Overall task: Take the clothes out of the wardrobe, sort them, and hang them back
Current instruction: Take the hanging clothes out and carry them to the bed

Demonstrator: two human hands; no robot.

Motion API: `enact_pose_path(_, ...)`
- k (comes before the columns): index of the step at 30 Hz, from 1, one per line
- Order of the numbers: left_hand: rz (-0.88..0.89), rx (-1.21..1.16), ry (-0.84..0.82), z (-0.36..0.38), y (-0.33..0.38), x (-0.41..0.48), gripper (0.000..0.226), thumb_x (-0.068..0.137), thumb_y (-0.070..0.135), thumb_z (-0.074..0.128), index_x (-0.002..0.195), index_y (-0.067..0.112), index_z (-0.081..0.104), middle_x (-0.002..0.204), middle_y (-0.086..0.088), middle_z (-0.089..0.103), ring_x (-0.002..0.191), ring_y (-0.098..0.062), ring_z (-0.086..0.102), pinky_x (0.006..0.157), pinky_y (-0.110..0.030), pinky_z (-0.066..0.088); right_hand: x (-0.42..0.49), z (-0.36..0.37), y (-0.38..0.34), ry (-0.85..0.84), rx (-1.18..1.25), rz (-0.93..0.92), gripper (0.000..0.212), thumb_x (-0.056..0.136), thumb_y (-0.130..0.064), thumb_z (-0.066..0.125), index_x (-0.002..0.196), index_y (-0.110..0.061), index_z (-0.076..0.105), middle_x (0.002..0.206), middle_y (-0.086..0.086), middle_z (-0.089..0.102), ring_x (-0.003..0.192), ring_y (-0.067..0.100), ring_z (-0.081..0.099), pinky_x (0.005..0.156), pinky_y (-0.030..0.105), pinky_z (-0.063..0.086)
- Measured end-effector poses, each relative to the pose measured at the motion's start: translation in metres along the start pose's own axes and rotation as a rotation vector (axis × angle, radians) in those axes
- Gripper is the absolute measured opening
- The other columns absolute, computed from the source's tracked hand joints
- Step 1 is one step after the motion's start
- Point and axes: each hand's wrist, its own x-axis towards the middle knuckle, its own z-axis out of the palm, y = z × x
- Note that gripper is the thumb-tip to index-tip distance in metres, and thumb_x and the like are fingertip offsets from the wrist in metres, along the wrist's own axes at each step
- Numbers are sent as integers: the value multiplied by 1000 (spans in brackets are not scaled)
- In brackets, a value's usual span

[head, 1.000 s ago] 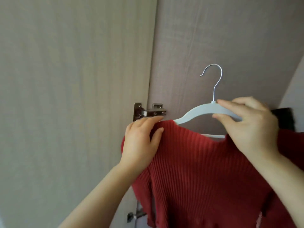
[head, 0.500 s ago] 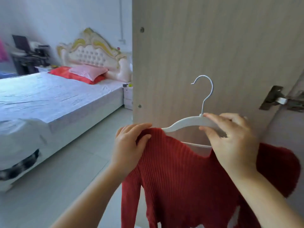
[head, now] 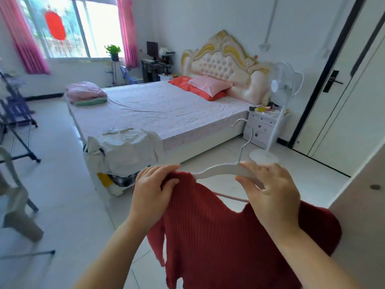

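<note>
firstly, left grip (head: 152, 192): fingers and thumb curled on the shoulder of the red ribbed sweater (head: 218, 236), pinching the knit. right grip (head: 273, 192): clenched round the arm of the white hanger (head: 216, 170), just beside its hook. sweater: draped on the hanger, held in the air between both grips, sleeve dangling over the floor. right edge: wardrobe panel (head: 362, 205), close by. further off: bed (head: 166, 109), a pale garment (head: 125, 147) draped over its foot corner. step, as i judge it: taking out, this item bound for sorting. next move likely calls for peeling the pinched shoulder off the hanger's end while my right grip holds the hanger level, then laying the sweater on the bed.
</note>
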Motion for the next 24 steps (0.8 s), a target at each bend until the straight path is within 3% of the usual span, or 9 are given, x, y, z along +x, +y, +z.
enact_pose_path(6, -85, 57, 42, -11, -100, 52, 27, 73, 19, 64, 99, 18, 71, 92, 9, 67, 91, -4, 52, 89, -33, 40, 46, 123, -36, -79, 137, 12, 36, 62, -18, 85, 96, -21, 73, 78, 2, 62, 71, 24, 58, 56, 25, 39)
enact_pose_path(11, -131, 149, 69, -14, -168, 90, 24, 76, 23, 62, 98, 20, 71, 94, 6, 70, 93, -8, 57, 92, -24, 36, 82, 208, -59, -119, 224, 19, 34, 63, -18, 84, 95, -21, 74, 79, 3, 63, 74, 23, 57, 63, 23, 37)
enact_pose_path(15, -176, 225, 80, -8, -216, 122, 24, 77, 23, 62, 99, 19, 71, 96, 4, 70, 94, -15, 62, 93, -27, 37, 111, 276, -65, -178, 310, 31, 32, 65, -19, 83, 95, -24, 74, 81, 1, 63, 77, 23, 58, 65, 25, 39)
enact_pose_path(19, -204, 280, 112, 3, -266, 163, 24, 78, 25, 61, 100, 20, 71, 99, 5, 70, 96, -12, 59, 95, -17, 29, 148, 351, -68, -232, 408, 42, 31, 66, -20, 82, 96, -26, 74, 82, -4, 61, 81, 23, 59, 69, 26, 40)
enact_pose_path(24, -250, 368, 124, 24, -320, 228, 33, 79, 36, 50, 101, 21, 70, 101, 6, 69, 98, -14, 60, 96, -22, 31, 204, 448, -65, -348, 516, 87, 30, 69, -24, 79, 98, -29, 73, 85, -14, 53, 93, 17, 55, 75, 24, 39)
